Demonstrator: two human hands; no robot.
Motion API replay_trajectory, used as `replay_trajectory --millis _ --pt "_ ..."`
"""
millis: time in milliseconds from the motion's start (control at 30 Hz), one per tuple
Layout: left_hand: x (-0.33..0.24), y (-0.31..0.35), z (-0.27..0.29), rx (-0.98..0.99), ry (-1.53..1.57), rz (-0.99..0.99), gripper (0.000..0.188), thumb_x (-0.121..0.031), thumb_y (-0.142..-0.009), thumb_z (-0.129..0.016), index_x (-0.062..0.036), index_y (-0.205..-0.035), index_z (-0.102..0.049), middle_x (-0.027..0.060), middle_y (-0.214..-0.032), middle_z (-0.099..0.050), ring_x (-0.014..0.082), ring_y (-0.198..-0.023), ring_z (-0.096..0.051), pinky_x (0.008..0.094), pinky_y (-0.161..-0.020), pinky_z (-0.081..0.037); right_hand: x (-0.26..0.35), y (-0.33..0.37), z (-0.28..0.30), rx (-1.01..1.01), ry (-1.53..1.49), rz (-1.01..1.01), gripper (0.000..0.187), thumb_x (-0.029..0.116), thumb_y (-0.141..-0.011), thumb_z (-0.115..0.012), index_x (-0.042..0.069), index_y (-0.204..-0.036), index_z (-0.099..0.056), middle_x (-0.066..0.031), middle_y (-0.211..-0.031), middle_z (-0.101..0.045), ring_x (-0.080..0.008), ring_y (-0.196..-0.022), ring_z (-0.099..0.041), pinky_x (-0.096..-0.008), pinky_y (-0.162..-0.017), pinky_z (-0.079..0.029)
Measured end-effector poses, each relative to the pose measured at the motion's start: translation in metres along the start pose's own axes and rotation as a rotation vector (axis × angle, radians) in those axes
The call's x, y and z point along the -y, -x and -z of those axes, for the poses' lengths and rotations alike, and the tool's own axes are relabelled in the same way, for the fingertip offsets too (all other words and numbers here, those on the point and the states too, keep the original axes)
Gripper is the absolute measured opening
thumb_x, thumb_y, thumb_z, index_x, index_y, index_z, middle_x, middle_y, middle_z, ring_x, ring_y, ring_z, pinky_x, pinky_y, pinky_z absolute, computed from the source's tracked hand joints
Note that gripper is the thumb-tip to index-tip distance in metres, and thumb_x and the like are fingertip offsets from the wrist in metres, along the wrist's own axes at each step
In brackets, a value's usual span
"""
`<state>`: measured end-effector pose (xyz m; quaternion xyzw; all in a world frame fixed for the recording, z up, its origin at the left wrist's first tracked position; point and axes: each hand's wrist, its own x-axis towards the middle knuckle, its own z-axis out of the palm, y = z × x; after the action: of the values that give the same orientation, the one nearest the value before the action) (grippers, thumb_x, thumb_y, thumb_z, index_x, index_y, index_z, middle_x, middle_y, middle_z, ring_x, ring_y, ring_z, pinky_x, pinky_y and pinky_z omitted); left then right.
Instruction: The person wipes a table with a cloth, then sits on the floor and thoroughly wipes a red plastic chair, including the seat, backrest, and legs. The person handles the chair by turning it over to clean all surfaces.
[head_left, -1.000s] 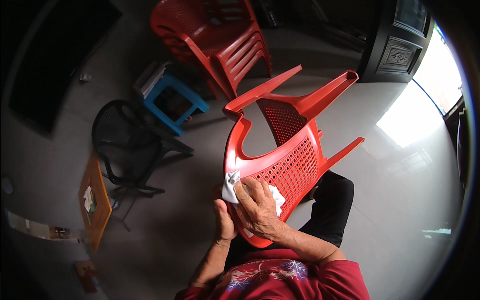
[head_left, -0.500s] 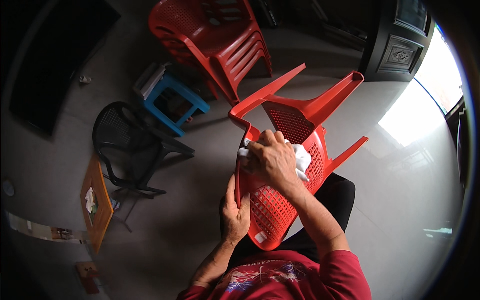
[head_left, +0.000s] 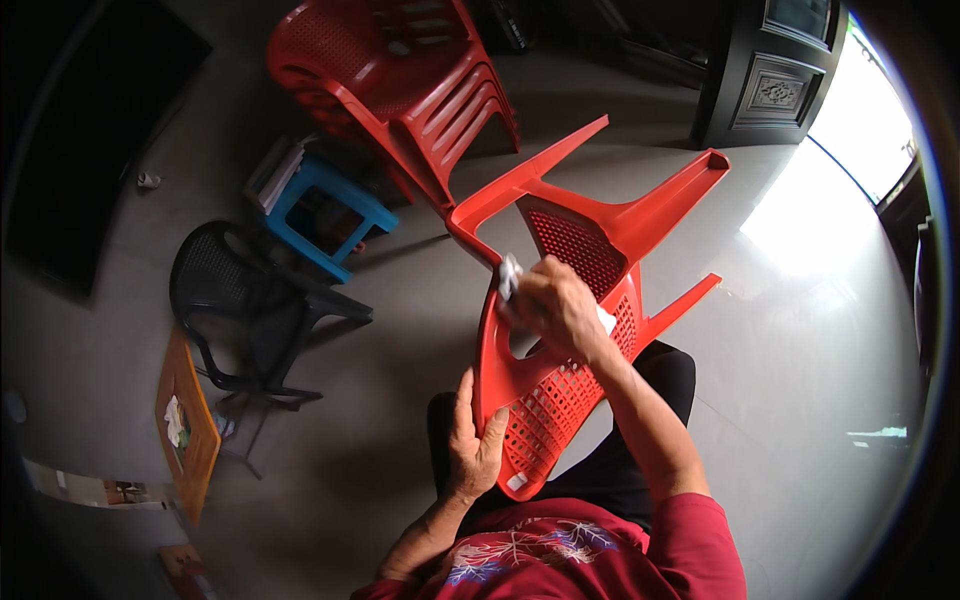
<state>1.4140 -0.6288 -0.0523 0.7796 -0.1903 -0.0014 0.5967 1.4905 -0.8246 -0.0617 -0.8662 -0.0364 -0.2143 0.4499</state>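
Note:
A red plastic armchair point(head_left: 642, 222) lies tipped across my lap, its legs pointing up and away and its perforated back toward me. My left hand point(head_left: 477, 449) grips the chair's left edge near the top of the back, thumb on the near face. In my right hand point(head_left: 562, 303) is a bunched white cloth point(head_left: 509, 274), pressed near the armrest on the left side of the chair. That hand is a little blurred, and its fingers partly hide the cloth.
Stacked red chairs point(head_left: 425, 90) stand ahead to the left. Beside them are a blue stool point(head_left: 330, 215) and a small black chair point(head_left: 255, 310). A wooden-edged table point(head_left: 190, 430) is at the left. A dark carved door point(head_left: 775, 85) stands by the bright doorway at far right.
My right hand has moved slightly along the chair with the cloth, which now bunches at its upper left. The view has shifted a little; my left hand keeps its hold.

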Motion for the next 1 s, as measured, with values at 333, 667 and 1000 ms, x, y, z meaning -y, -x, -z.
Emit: replay_trajectory --millis 333,667,1000 --pt "0.047 -0.01 -0.007 0.047 0.629 0.432 0.046 -0.031 -0.092 -0.055 0.0013 -0.121 -0.04 0.0077 -0.109 -0.054 0.0134 -0.098 -0.051 0.0287 -0.09 -0.04 0.029 0.146 -0.027 0.095 0.221 0.074 0.042 0.018 -0.066 -0.072 0.014 -0.106 -0.063 -0.0065 -0.101 -0.053 -0.0246 -0.085 -0.053 -0.0377 -0.064 -0.044" --pt "0.074 -0.031 -0.032 0.173 0.397 0.602 0.022 -0.003 -0.082 -0.058 -0.006 -0.103 -0.05 0.0048 -0.091 -0.061 0.0109 -0.078 -0.058 0.0275 -0.076 -0.048 -0.074 0.122 0.029 -0.204 0.183 -0.211 0.031 0.018 -0.069 -0.072 0.015 -0.099 -0.063 -0.0078 -0.094 -0.054 -0.0262 -0.085 -0.055 -0.0382 -0.067 -0.044" --pt "0.05 -0.053 -0.05 0.272 0.532 0.765 0.024 -0.02 -0.096 -0.046 -0.0097 -0.075 -0.04 -0.0016 -0.061 -0.042 0.0078 -0.049 -0.041 0.0401 -0.086 -0.048 -0.189 0.031 0.076 -0.303 0.909 -0.209 0.029 0.038 -0.068 -0.069 0.014 -0.083 -0.063 -0.0058 -0.094 -0.05 -0.0246 -0.09 -0.048 -0.0408 -0.065 -0.041"
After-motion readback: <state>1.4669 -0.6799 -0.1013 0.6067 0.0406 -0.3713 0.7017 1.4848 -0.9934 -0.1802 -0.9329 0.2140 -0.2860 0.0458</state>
